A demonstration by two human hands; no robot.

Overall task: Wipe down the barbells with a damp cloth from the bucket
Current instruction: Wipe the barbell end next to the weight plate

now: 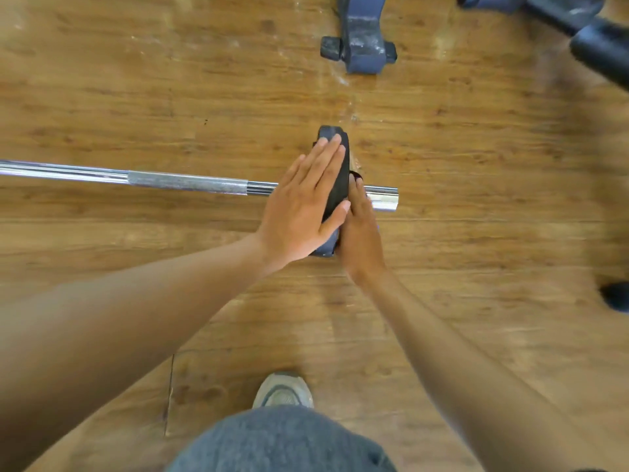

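Bar [170, 180] lies crosswise on floor [476, 199]; plate [335, 165] near its right end, between both hands; shoe [284, 391] nearer, frame foot [360, 39] beyond.

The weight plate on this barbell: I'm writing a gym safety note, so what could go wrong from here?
1. The weight plate stands on edge between both hands; if it tips or the barbell rolls, the right hand, tucked against the plate's far face, could be pinched.
2. The left hand only presses flat, with no grip, so it could slip.
3. The shoe is close below, in the path of a falling plate.
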